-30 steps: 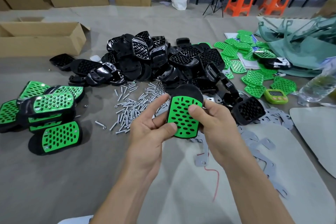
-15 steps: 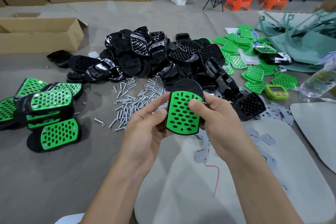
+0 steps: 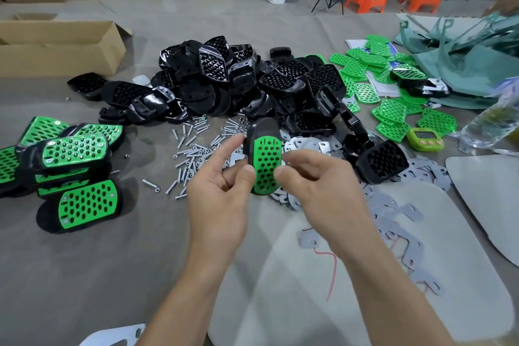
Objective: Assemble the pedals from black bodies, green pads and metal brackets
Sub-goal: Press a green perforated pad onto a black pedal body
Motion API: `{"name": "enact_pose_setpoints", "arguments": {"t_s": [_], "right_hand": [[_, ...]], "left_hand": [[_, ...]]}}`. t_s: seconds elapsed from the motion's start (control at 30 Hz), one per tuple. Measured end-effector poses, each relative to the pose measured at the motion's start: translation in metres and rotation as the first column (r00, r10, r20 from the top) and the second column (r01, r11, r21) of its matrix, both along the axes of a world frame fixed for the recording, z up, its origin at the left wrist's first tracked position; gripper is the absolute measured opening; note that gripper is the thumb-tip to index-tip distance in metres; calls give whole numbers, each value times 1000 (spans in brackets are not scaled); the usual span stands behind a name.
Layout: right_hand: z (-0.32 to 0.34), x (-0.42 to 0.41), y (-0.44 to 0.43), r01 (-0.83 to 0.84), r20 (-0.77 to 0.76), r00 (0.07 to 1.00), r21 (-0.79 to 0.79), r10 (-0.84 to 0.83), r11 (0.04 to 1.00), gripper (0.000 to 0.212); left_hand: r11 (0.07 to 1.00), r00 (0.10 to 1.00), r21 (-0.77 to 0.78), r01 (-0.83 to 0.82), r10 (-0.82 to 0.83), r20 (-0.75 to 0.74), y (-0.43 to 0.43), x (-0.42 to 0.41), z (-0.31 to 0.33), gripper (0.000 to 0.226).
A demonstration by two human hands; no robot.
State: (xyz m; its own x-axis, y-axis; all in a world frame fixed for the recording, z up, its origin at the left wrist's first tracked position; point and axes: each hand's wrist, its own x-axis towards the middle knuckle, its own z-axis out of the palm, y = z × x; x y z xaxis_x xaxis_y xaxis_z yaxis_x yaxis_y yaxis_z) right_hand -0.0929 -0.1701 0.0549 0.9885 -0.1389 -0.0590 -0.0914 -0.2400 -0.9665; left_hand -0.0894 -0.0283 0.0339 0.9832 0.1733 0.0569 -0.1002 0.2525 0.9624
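A black pedal body with a perforated green pad (image 3: 266,161) on its face stands upright between my hands, turned partly edge-on. My left hand (image 3: 222,191) grips its left edge with thumb and curled fingers, the index finger stretched out. My right hand (image 3: 314,185) pinches its right edge with the thumb in front. Behind lies a heap of black bodies (image 3: 252,84). Loose green pads (image 3: 390,109) are spread at the right. Flat metal brackets (image 3: 398,222) lie under and right of my right hand.
Several finished pedals (image 3: 70,166) are stacked at the left. Loose screws (image 3: 193,149) are scattered in the middle. An open cardboard box (image 3: 56,48) stands at the back left. A green timer (image 3: 425,139) and a plastic bottle (image 3: 488,126) lie at the right.
The pedal has turned from facing me to partly edge-on. My left index finger has lifted off and points out; my right fingers have curled closer round the right edge.
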Motion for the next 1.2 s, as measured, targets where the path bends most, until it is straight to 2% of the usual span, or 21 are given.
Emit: {"name": "enact_pose_setpoints", "arguments": {"t_s": [0.13, 0.27, 0.33, 0.47, 0.6, 0.77, 0.9, 1.07, 1.2], "right_hand": [[-9, 0, 16, 8, -50, 999, 168, 1, 986, 28], [-16, 3, 26, 97, -108, 991, 204, -76, 974, 52], [-18, 4, 27, 82, -112, 992, 194, -60, 978, 61], [-17, 6, 20, 50, -87, 996, 211, -32, 976, 53], [-14, 8, 17, 16, -77, 997, 209, 0, 978, 46], [-8, 3, 22, 31, -78, 996, -15, -32, 999, 39], [-9, -2, 25, 46, 6, 999, -54, -46, 998, 24], [-18, -4, 30, 100, 38, 994, 14, -101, 995, 30], [-26, -1, 30, 87, -21, 996, 198, -84, 976, 32]], "left_hand": [[999, 1000, 38, 14, -15, 23, -2, -2, -8, 57], [999, 999, 37, -33, 33, -7, 0, -2, -14, 55], [999, 999, 43, -29, 30, -28, 3, -3, -14, 51], [998, 999, 46, 45, -45, 10, 7, -5, -9, 48], [996, 999, 87, -1, -3, 51, 10, -5, -6, 55], [982, 995, 184, -37, 19, 99, 10, -6, -9, 72], [978, 995, 202, -59, 40, 94, 9, -6, -11, 72], [965, 991, 248, -86, 57, 120, 7, -3, -7, 72], [940, 986, 327, -100, 50, 158, 3, -3, -3, 68]]}}
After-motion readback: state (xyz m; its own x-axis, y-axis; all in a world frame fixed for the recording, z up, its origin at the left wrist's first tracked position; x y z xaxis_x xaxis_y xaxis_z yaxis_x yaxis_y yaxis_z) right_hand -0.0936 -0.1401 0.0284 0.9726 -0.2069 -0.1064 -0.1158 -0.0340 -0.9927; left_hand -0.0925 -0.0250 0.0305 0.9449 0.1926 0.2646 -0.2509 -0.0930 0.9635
